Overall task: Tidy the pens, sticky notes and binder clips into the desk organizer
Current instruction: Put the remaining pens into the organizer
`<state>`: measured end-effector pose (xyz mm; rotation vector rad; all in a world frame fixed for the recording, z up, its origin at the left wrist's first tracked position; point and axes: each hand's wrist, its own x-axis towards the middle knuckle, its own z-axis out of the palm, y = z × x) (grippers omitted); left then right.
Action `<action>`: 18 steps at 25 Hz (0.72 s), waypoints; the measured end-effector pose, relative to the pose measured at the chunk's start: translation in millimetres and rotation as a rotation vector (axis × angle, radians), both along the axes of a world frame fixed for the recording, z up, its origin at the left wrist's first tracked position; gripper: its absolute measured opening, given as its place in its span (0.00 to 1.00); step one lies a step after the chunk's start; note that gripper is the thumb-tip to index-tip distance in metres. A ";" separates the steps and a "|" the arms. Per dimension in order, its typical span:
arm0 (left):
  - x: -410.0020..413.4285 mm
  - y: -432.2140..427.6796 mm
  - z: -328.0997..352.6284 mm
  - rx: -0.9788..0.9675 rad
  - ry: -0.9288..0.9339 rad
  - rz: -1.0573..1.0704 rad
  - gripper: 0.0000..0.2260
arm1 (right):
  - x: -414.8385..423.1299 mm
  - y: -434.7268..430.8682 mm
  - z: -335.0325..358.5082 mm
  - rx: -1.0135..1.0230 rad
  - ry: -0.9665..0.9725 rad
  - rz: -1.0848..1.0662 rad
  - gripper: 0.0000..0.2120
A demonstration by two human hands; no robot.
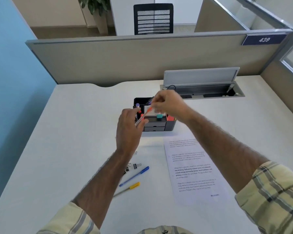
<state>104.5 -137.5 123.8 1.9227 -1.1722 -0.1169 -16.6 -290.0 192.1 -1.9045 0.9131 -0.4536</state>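
Note:
A black desk organizer [170,126] stands mid-desk with pens, orange notes and a teal item in it. Just in front of and above it, both hands hold one clear pen with an orange cap [145,114]. My right hand [167,103] pinches the capped upper end. My left hand [128,130] holds the lower end between thumb and fingers. On the desk nearer me lie a blue pen [134,176], a yellow-capped pen [127,189] and several black binder clips [136,166], partly hidden by my left forearm.
A printed sheet of paper [193,171] lies to the right of the pens. An open cable tray [203,91] with a raised lid sits at the back right. A grey partition [125,61] bounds the far edge of the desk.

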 end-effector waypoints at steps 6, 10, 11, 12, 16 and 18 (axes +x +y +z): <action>-11.4 39.6 -46.5 0.627 -0.122 -0.228 0.17 | 14.1 -60.8 8.2 -0.055 -0.113 -0.441 0.08; -25.5 54.0 -73.2 0.841 -0.234 -0.285 0.12 | 35.5 -63.2 -15.3 -0.103 0.051 -0.380 0.04; -26.6 55.5 -75.5 0.855 -0.246 -0.293 0.10 | 38.6 -62.4 -20.9 -0.102 0.069 -0.352 0.04; -26.9 56.1 -76.9 0.861 -0.250 -0.295 0.09 | 41.1 -61.6 -25.7 -0.097 0.080 -0.327 0.05; -25.6 56.6 -78.1 0.832 -0.219 -0.322 0.12 | 43.8 -61.3 -34.9 -0.088 0.102 -0.269 0.04; -25.8 58.2 -80.8 0.863 -0.219 -0.346 0.14 | 40.6 -60.8 -32.4 -0.089 0.077 -0.280 0.05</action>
